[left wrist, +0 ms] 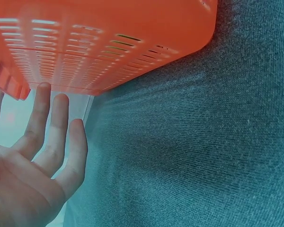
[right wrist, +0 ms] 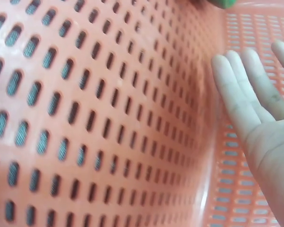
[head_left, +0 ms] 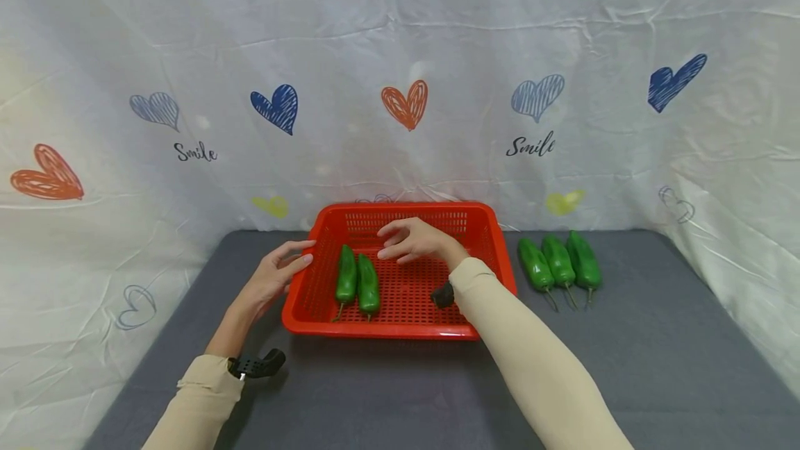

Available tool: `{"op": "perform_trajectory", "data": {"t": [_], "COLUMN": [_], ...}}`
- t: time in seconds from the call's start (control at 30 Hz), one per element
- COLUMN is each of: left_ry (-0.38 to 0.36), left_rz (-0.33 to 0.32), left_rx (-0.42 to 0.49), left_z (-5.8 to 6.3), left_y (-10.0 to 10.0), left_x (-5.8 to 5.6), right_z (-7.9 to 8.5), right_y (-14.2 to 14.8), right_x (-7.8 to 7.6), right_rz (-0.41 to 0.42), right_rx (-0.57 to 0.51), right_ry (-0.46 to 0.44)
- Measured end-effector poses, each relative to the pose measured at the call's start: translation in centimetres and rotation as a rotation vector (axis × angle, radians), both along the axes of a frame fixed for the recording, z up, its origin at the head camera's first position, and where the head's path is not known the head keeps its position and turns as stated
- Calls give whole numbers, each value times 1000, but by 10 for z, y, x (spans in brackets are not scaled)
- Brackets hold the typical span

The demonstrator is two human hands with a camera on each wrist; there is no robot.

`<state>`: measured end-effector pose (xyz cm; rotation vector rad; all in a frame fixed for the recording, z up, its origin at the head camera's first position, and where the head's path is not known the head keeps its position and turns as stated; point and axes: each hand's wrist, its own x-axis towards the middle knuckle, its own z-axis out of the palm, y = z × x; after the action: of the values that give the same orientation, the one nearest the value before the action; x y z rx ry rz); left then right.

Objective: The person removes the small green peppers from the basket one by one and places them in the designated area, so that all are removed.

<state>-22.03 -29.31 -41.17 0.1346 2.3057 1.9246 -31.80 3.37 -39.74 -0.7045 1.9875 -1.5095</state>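
Note:
A red plastic basket (head_left: 400,330) with slotted walls stands on the grey cloth. Inside it, toward the left, two green peppers (head_left: 346,276) lie side by side with their stems toward the person. My left hand (head_left: 275,276) is at the basket's left rim, fingers extended; in the left wrist view its fingers (left wrist: 59,113) are spread beside the slotted outer wall. Above the basket floor hovers my right hand (head_left: 415,238), holding nothing, its fingers loosely bent to the right of the peppers. The right wrist view shows those fingers (right wrist: 236,85) near the inner wall, a bit of green at the top edge.
Three more green peppers (head_left: 559,262) lie in a row on the grey cloth (head_left: 656,353), right of the basket. Behind the table hangs a white curtain (head_left: 337,54) printed with hearts and the word Smile.

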Motion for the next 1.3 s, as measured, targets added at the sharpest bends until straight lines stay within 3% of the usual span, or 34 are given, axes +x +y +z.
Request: {"op": "perform_trajectory", "data": {"t": [0.63,1.3], "left_ry": [9,5], "left_rz": [-17,-13], "left_rx": [-5,4], "left_z": [2,-2], "left_y": [-2,-1], "left_x": [-1,-1], "right_z": [-20,-25], "right_y": [-24,-41], "right_x": [5,8], "right_rz": [-28,-69], "right_rx": [-116,-16], "right_ry": [-177,-85]}}
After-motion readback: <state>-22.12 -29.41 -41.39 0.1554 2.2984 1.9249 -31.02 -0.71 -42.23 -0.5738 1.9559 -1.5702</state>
